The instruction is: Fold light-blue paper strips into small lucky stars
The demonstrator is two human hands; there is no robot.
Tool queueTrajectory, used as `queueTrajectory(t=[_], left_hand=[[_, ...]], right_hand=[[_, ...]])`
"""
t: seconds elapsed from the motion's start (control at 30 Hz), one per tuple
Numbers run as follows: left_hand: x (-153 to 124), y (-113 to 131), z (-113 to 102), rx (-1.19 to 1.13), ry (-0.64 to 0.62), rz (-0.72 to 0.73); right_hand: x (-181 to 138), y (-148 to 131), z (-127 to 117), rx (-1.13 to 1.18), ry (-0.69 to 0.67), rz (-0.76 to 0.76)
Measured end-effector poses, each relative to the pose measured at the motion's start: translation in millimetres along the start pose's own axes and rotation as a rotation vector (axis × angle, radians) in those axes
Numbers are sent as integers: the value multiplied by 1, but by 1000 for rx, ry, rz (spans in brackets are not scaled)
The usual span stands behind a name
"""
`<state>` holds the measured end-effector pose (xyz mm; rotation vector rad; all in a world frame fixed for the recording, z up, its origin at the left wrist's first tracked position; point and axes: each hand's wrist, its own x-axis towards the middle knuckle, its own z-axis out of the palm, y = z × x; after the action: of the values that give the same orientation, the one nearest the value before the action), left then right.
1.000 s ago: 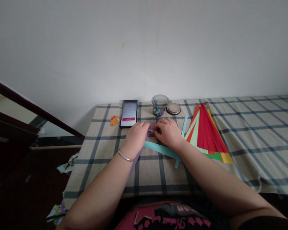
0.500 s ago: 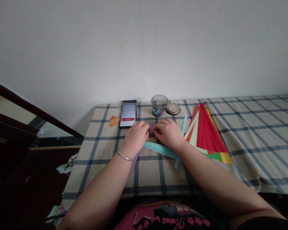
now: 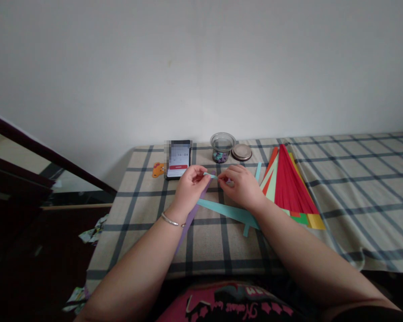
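Note:
Between my two hands a short light-blue paper strip (image 3: pixel 211 175) is stretched. My left hand (image 3: pixel 192 187) pinches its left end, and the fingertips of my right hand (image 3: pixel 239 184) are closed on its right end. Beneath my left hand runs a purple paper strip (image 3: pixel 188 228), slanting up past the fingers. Several light-blue paper strips (image 3: pixel 225 210) lie on the cloth below and beside my right hand, partly under the forearm. Just beyond the hands stands a clear plastic cup (image 3: pixel 222 145) with small blue and purple pieces in the bottom.
A round lid (image 3: pixel 242 152) lies beside the cup. The phone (image 3: pixel 179 160) is propped behind my left hand, next to a bear cutout (image 3: pixel 158 170). A fan of coloured paper strips (image 3: pixel 292 183) spreads at the right on the checked tablecloth (image 3: pixel 352 188). The wall (image 3: pixel 201 67) rises behind.
The light-blue strip now shows between my fingertips, where it was hidden before. My left hand has turned with its fingers raised, and my right hand has shifted slightly right.

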<state>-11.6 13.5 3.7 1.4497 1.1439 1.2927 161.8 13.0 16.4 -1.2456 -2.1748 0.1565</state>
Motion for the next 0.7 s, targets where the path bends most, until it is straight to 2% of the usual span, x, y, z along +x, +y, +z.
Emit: queueTrajectory(t=[0.13,0.37,0.5,0.7], left_hand=[[0,-2,5,-276,7,-104],[-4,5,10,-448,23,-235],[-4,6,10,-544,117,-226],[-3,5,12,-467,186,-128]], right_hand=[[-1,2,2,144,32,7],[0,1,1,239,47,20],[0,1,1,277,52,55],[0,6,4,339,85,154]])
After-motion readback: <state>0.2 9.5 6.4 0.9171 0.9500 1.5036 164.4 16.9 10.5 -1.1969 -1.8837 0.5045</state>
